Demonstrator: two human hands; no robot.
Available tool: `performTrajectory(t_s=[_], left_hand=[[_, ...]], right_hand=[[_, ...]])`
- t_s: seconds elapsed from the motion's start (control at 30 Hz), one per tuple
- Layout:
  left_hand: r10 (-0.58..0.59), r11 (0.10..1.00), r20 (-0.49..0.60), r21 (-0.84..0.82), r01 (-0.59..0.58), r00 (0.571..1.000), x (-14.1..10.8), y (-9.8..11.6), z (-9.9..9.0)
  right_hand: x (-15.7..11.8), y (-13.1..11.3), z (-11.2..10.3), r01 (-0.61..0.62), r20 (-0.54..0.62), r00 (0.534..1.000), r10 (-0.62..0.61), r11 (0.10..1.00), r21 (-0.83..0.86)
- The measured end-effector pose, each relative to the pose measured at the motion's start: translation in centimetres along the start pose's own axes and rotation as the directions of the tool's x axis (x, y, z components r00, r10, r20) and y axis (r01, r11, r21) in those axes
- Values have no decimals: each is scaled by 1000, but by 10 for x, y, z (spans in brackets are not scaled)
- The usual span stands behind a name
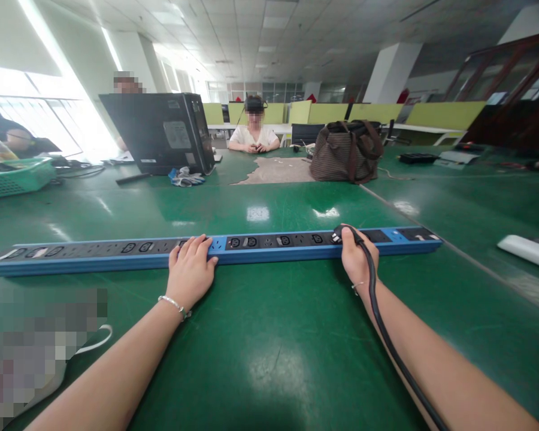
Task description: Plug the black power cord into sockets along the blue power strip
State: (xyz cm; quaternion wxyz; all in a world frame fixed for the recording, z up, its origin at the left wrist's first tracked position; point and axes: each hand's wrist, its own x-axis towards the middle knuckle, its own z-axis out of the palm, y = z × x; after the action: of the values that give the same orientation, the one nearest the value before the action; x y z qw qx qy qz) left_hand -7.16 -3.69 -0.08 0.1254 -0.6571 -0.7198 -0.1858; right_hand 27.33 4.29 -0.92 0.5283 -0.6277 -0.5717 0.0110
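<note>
A long blue power strip (273, 256) with black socket panels lies across the green table in front of me. My left hand (191, 268) grips it left of its middle, fingers over the top and thumb at the near side. Toward the strip's right end, my right hand (357, 258) is closed round a black power plug (338, 233). Its metal prongs point left, just over the sockets; whether they touch the strip I cannot tell. From the plug a thick black cable (377, 317) runs down along my right forearm and out of view.
Beyond the strip stand a black computer case (161, 134), work gloves (186, 177) and a brown bag (348, 152). A green basket (22, 176) is at left, a white bar-shaped object (530, 252) at right. A person (254, 134) sits across the table; others are at left.
</note>
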Motion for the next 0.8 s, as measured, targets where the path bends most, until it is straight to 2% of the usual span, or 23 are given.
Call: performTrajectory(t_s=[0.23,0.4,0.47,0.57,0.63,0.7,0.8], left_hand=[[1,1000,8,8,-1,1000,1,-2,1],[8,1000,-10,7,-8,1000,0,-2,2],[6,1000,-14,11,-6,1000,0,-2,2],[0,1000,-15,12,0,1000,0,-1,2],[-1,1000,-13,10,1,1000,0,-1,1],[3,1000,-13,8,-3,1000,0,-1,1],[9,1000,-20,4,-9,1000,0,-1,1]], right_hand=[[3,-5,-2,-59,-62,996,69,986,156],[1,-7,-8,-24,-45,999,30,991,134],[-2,-13,-8,34,0,999,-35,995,90],[-10,-32,-3,191,107,974,-198,979,72],[-18,-49,6,241,173,949,-262,961,133],[-25,-68,20,238,228,932,-281,951,199],[-37,-93,43,182,250,939,-237,958,224]])
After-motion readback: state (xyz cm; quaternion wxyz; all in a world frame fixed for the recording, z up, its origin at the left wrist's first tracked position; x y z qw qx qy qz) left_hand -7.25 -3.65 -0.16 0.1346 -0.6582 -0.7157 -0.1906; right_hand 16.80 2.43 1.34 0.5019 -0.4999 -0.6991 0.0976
